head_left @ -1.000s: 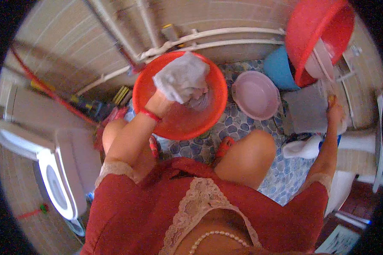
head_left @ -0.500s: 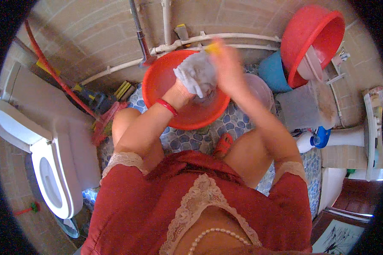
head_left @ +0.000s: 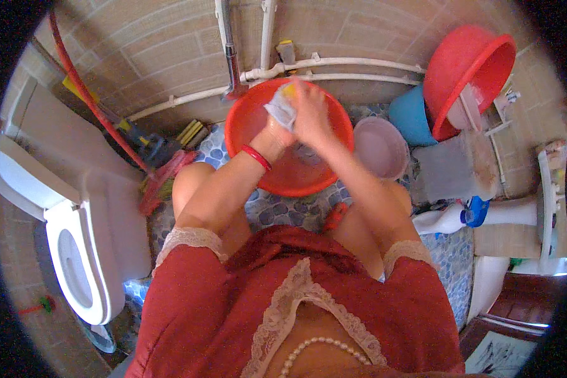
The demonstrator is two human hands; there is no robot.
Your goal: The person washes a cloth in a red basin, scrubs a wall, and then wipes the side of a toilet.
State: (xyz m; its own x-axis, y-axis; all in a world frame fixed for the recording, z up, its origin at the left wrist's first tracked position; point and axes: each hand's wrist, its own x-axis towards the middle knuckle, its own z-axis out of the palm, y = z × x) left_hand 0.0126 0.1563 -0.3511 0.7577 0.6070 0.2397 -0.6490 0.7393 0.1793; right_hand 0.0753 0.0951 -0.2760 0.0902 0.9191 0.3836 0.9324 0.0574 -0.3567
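Note:
Over the red basin (head_left: pixel 340 160), my left hand (head_left: pixel 280 134) is closed on a light grey cloth (head_left: pixel 280 112), which covers its fingers. A red bangle sits on that wrist. Pressed against the cloth is my right hand (head_left: pixel 312 120), blurred by motion, with its fingers curled. Between its fingers and the cloth shows a small yellow piece (head_left: pixel 289 91), too smeared for me to tell its kind. A little water appears to lie in the bottom of the basin.
To the right stand a pale round tub (head_left: pixel 382 146), a blue bucket (head_left: pixel 411 116) and a large red basin (head_left: pixel 444 63) tipped on its side. A white bottle (head_left: pixel 444 218) lies nearer me. At left is a toilet (head_left: pixel 75 264); white pipes (head_left: pixel 372 63) run along the wall.
My right hand has come down and left onto the cloth, crossing in front of my left hand. The cloth now looks bunched smaller, and the pale tub shows fully.

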